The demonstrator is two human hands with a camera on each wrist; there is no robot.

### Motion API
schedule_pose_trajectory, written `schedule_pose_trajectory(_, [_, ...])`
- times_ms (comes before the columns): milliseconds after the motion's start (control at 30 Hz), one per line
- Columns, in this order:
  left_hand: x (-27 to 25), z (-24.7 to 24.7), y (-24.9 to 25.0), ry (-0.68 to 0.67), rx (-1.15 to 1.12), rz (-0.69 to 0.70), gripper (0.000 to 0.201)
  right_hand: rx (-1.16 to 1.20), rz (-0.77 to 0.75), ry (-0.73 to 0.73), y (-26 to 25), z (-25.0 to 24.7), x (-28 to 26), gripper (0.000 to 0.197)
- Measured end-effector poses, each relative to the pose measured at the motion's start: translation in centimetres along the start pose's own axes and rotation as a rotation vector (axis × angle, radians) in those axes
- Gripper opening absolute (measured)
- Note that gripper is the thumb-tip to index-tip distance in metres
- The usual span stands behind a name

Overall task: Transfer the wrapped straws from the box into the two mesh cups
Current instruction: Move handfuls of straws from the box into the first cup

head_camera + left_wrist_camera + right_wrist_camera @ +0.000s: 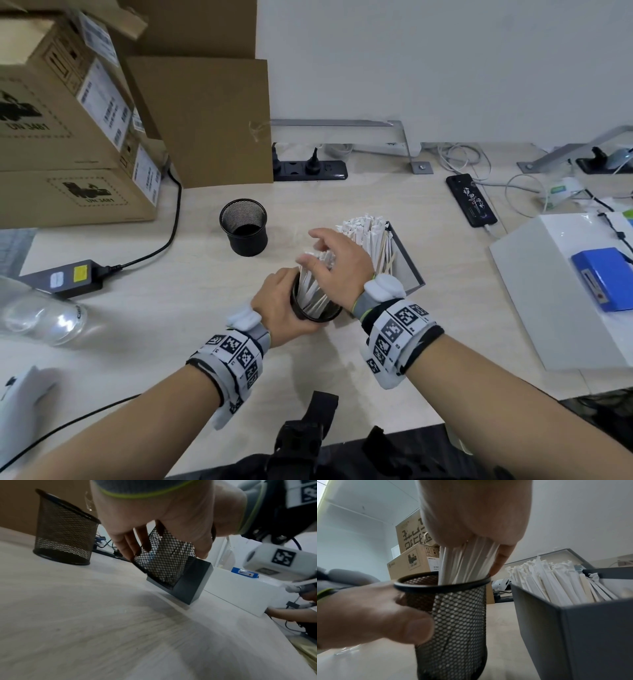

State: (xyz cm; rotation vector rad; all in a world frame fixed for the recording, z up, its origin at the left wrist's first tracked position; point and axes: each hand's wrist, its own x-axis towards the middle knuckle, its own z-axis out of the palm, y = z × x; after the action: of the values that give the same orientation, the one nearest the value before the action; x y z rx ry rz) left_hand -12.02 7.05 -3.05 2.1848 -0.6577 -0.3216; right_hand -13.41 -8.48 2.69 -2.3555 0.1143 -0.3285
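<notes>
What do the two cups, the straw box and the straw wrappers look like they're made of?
Near mesh cup and far mesh cup: black wire mesh, probably coated metal, see-through holes. Box: matte grey, stiff flat walls; card or plastic, unclear. Wrapped straws: thin white paper, crimped ends.

Even, soft indoor light fills the head view, with a bright glare spot on the clear bottle [41,320] at the left and straight lines bowed toward the edges. The left wrist view is dimmer, its surface [85,628] smeared by blur and crossed by a broad soft shadow. In the right wrist view the near thumb [399,626] is soft and out of focus.
</notes>
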Motion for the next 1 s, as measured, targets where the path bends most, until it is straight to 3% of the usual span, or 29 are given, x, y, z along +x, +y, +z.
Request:
schedule_pose_trajectory(167, [0.5, 0.4, -0.8, 0.037, -0.18, -0.166, 0.072, -0.006, -0.044, -0.072, -0.3, 0.0, 0.9, 0.079])
schedule_pose_trajectory(300, [0.5, 0.7, -0.8, 0.029, -0.223, -0.162, 0.056, -0.288, -0.259, -0.224, -0.2, 1.0, -0.1, 0.068])
schedule_pose_trajectory(533, [0.8, 1.3, -1.5, 0.059, -0.248, -0.218, 0.057, -0.417, -0.167, -0.35, -0.5, 0.9, 0.7, 0.078])
schedule_pose_trajectory(600, [0.9, 1.2, -1.0, 0.071, -0.249, -0.243, 0.059, -0.355, -0.162, -0.295, -0.3, 0.7, 0.8, 0.076])
schedule_pose_trajectory(700, [0.9, 1.3, -0.8, 0.113, -0.257, -0.295, 0.07, -0.183, -0.125, -0.083, 0.6, -0.2, 0.8, 0.065])
schedule_pose_trajectory(867, [0.5, 1.5, -1.7, 0.146, -0.322, -0.394, 0.089, -0.087, 0.042, 0.095, 3.7, -2.8, -0.4, 0.04])
schedule_pose_trajectory(1000, [0.2, 1.8, -2.9, 0.018, -0.283, -0.416, 0.07, -0.04, 0.269, 0.106, 5.6, -3.9, -1.6, 0.043])
